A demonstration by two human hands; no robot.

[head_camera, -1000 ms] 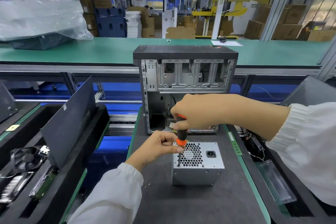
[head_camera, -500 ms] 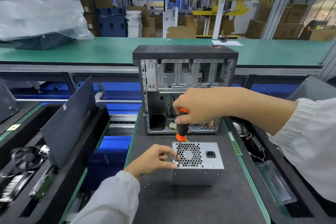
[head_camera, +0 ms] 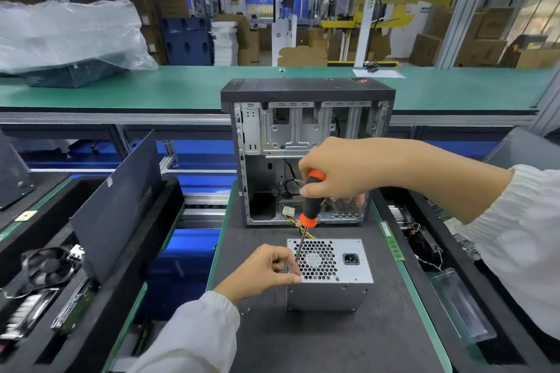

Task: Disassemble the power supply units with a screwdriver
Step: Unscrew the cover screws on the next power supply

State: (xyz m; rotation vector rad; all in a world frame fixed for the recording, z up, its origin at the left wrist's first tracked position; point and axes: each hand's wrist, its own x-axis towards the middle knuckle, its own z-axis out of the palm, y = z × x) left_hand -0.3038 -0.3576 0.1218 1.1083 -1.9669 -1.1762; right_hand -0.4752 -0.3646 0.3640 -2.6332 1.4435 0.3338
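The power supply unit (head_camera: 330, 272) sits on the dark mat (head_camera: 303, 342) in front of the opened computer case (head_camera: 306, 148), already out of the case, with its yellow cables trailing back toward it. Its cover looks to be in place, so the disassembly itself seems to be at an early stage.

The right hand (head_camera: 339, 172) wraps the orange-and-black handle of the screwdriver (head_camera: 307, 212), whose shaft slants down to the left edge of the unit's grille face. The left hand (head_camera: 266, 271) has its fingers curled, thumb and fingertips pressed at that same near-left corner beside the tip — whether they pinch a screw I cannot tell (it is too small to see).

Two small loose parts, probably screws (head_camera: 245, 311), lie on the mat just beside the left sleeve. My judgement: a couple of fasteners are out, and the remaining ones — plus lifting the cover — are left.
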